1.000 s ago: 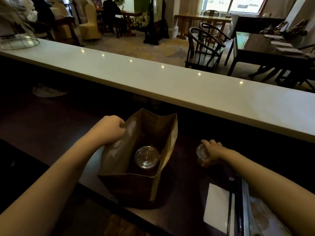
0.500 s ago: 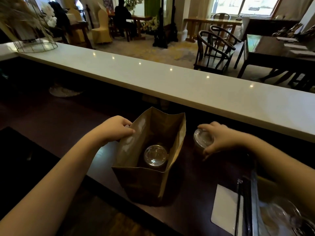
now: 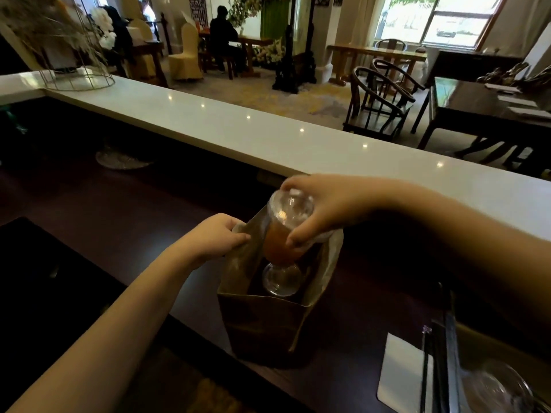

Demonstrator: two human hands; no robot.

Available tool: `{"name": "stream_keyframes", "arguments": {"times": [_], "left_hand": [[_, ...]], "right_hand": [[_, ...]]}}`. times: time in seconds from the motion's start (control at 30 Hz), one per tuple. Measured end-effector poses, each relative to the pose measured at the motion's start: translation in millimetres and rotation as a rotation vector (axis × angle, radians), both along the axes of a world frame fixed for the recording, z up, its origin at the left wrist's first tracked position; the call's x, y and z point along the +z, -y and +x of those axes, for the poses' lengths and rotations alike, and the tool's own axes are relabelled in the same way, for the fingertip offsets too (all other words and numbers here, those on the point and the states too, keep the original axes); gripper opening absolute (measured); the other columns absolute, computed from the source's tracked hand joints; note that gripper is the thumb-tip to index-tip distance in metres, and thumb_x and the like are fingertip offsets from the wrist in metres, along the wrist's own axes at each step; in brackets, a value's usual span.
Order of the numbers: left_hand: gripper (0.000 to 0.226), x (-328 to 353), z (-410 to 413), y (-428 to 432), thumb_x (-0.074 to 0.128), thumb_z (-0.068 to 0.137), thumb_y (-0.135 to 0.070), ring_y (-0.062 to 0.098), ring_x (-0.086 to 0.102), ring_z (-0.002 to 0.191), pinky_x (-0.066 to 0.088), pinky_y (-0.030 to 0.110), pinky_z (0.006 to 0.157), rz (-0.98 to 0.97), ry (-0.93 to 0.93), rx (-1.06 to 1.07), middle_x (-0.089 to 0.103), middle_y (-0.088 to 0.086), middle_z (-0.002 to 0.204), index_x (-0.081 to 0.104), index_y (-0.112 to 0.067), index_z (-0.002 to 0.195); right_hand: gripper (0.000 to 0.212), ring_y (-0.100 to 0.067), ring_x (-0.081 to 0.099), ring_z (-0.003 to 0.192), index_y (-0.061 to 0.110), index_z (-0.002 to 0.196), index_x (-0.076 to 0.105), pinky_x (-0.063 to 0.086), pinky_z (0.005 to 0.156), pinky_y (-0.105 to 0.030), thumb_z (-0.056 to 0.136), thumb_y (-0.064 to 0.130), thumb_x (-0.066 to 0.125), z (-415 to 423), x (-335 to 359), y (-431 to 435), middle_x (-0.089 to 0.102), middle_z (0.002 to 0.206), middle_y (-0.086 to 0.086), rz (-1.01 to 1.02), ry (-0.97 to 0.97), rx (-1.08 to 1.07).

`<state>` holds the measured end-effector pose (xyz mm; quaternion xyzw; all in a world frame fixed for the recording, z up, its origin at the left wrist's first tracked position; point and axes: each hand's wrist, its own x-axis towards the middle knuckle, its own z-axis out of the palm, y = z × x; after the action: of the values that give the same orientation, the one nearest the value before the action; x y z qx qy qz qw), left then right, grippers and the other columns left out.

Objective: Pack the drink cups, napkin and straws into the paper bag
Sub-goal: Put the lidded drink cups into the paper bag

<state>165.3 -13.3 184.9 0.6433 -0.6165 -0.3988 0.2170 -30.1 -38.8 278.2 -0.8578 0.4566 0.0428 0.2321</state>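
A brown paper bag (image 3: pixel 262 326) stands open on the dark counter. My left hand (image 3: pixel 213 236) pinches its left rim. My right hand (image 3: pixel 322 207) grips a lidded plastic cup of orange-brown drink (image 3: pixel 283 234) by its top, tilted, with its lower part inside the bag's mouth. Another lidded cup (image 3: pixel 281 277) stands inside the bag below it. A white napkin (image 3: pixel 401 374) lies at the lower right, with dark straws (image 3: pixel 426 368) along its right edge.
A raised white bar top (image 3: pixel 268 135) runs behind the bag. A glass dish (image 3: pixel 122 159) sits far left on the dark counter. At the lower right corner is a tray edge with a glass (image 3: pixel 498 389). Chairs and tables fill the room beyond.
My right hand has lifted the second cup from the counter to the right of the bag and carried it left over the bag's mouth. My left hand stays on the rim.
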Motion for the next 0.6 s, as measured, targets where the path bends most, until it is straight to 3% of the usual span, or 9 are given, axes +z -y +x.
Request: {"name": "stream_keyframes", "arguments": {"times": [0.1,0.23,0.37,0.47,0.6], "left_hand": [[0.023,-3.6,2.3,0.1,0.053,0.088,-0.017,0.025,0.063,0.078,0.051,0.035,0.074,-0.041,0.036,0.009,0.067,0.018,0.083,0.065,0.003,0.089],[0.021,-9.2,7.9,0.3,0.051,0.089,-0.019,0.027,0.067,0.085,0.052,0.043,0.082,-0.084,0.065,0.031,0.072,0.015,0.088,0.068,-0.007,0.089],[0.022,-15.5,8.3,1.3,0.048,0.089,-0.018,0.026,0.064,0.076,0.045,0.028,0.061,-0.166,0.141,0.015,0.070,0.013,0.080,0.066,-0.007,0.081],[0.024,-19.8,4.6,0.5,0.047,0.088,-0.016,0.017,0.051,0.059,0.036,0.014,0.047,-0.241,0.204,0.001,0.063,0.014,0.069,0.060,0.001,0.078],[0.039,-24.3,0.8,-1.4,0.046,0.089,-0.013,0.010,0.037,0.047,0.037,0.008,0.052,-0.323,0.231,-0.001,0.041,-0.004,0.049,0.036,-0.015,0.051]], "right_hand": [[0.096,-0.022,0.048,0.119,0.025,0.144,0.024,0.048,0.095,-0.031,0.067,0.047,0.076,19.8,-35.7,-5.2,0.040,0.140,-0.004,0.049,-0.109,0.001],[0.096,-0.026,0.045,0.124,0.023,0.146,0.020,0.048,0.095,-0.032,0.071,0.045,0.075,31.9,-72.9,-11.6,0.033,0.144,-0.007,0.140,-0.226,-0.005],[0.096,-0.032,0.040,0.129,0.020,0.147,0.018,0.045,0.100,-0.038,0.073,0.042,0.074,39.7,-107.2,-14.2,0.030,0.146,-0.012,0.209,-0.284,-0.047],[0.093,-0.039,0.030,0.134,0.016,0.148,0.013,0.033,0.108,-0.044,0.078,0.040,0.070,44.7,-131.1,-16.6,0.021,0.151,-0.016,0.247,-0.344,-0.054],[0.082,-0.047,0.022,0.136,0.014,0.149,0.006,0.026,0.110,-0.050,0.088,0.029,0.060,49.7,-161.0,-21.2,0.013,0.152,-0.022,0.294,-0.382,-0.078]]}}
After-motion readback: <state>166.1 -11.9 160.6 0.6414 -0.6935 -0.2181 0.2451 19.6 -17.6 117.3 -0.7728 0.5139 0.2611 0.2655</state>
